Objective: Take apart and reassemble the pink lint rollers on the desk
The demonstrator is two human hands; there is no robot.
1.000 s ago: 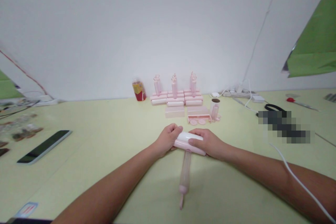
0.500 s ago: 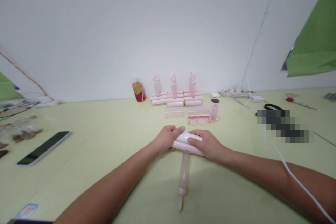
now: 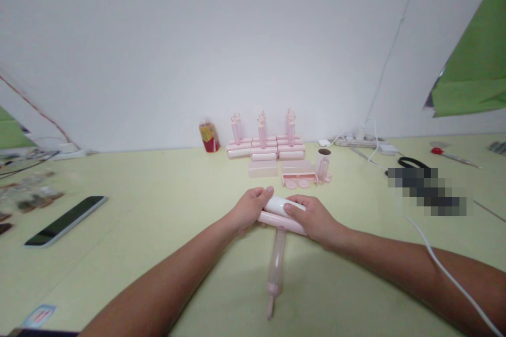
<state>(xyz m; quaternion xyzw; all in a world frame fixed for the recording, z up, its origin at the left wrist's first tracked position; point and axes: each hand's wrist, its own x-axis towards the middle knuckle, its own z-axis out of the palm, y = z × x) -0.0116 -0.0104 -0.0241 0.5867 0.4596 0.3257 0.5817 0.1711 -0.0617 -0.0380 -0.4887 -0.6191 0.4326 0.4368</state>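
Observation:
A lint roller (image 3: 281, 221) with a pink holder, white roll and clear pink handle lies across both my hands above the table, its handle pointing down toward me. My left hand (image 3: 253, 205) is closed around the left end, thumb on top by the white roll (image 3: 279, 203). At the right end, my right hand (image 3: 312, 216) grips it with the thumb pressed on the roll; its other fingers are partly hidden behind. Beyond my hands lie a pink roller holder (image 3: 299, 176), a clear pink cover (image 3: 263, 169) and a standing white sheet roll (image 3: 321, 158).
Several pink lint rollers (image 3: 264, 157) stand in rows by the wall beside a red and yellow packet (image 3: 209, 137). At left lies a phone (image 3: 65, 222). A white cable (image 3: 438, 263) crosses over my right arm. A power strip (image 3: 359, 142) sits at the back right.
The white roll shows a little more above the pink holder, and my left thumb has lifted slightly. Both hands keep their hold in nearly the same place.

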